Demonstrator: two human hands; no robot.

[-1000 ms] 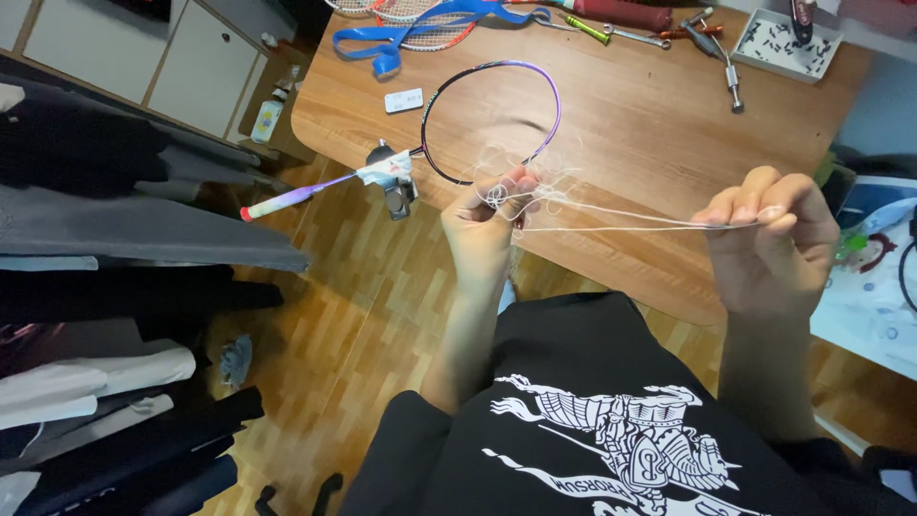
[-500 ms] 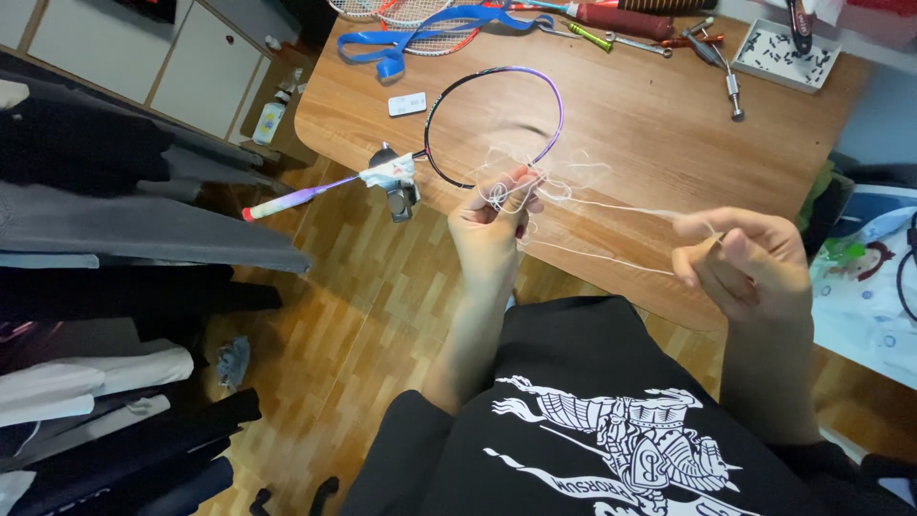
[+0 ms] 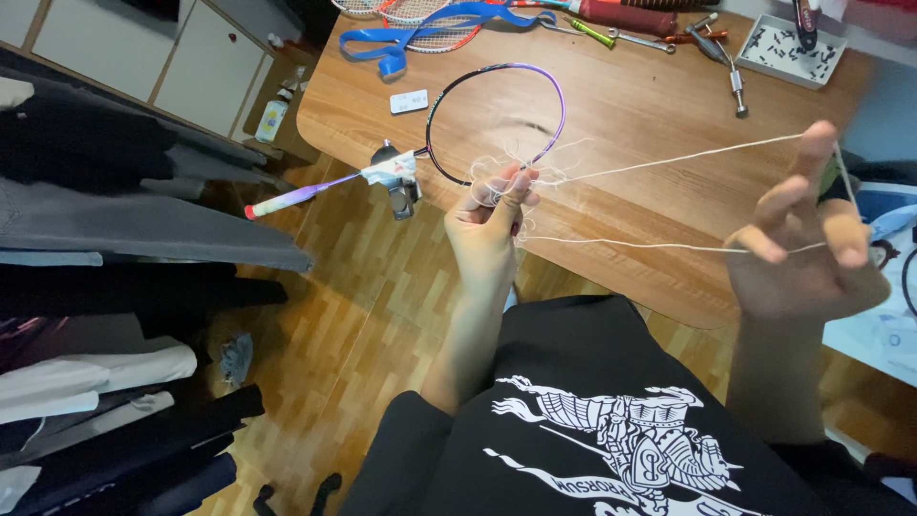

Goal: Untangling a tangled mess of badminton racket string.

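My left hand (image 3: 489,227) pinches a tangled bundle of white racket string (image 3: 497,172) between thumb and fingers, just in front of the table's near edge. Two strands of that white string (image 3: 650,168) run rightward to my right hand (image 3: 807,244), which is raised with fingers spread and the string looped over them. Beyond my left hand an unstrung purple and black badminton racket (image 3: 497,115) lies on the wooden table (image 3: 630,105), its handle sticking out past the left edge.
Pliers, awls and other tools (image 3: 669,38), a blue strap (image 3: 411,38) and a white tray of small parts (image 3: 788,48) lie at the table's far side. Racks of folded dark and grey clothes (image 3: 115,248) fill the left. Wooden floor lies below.
My right hand has swung out to the right and upward, opening its fingers and drawing the two strands longer and taut. My left hand has stayed near the racket frame.
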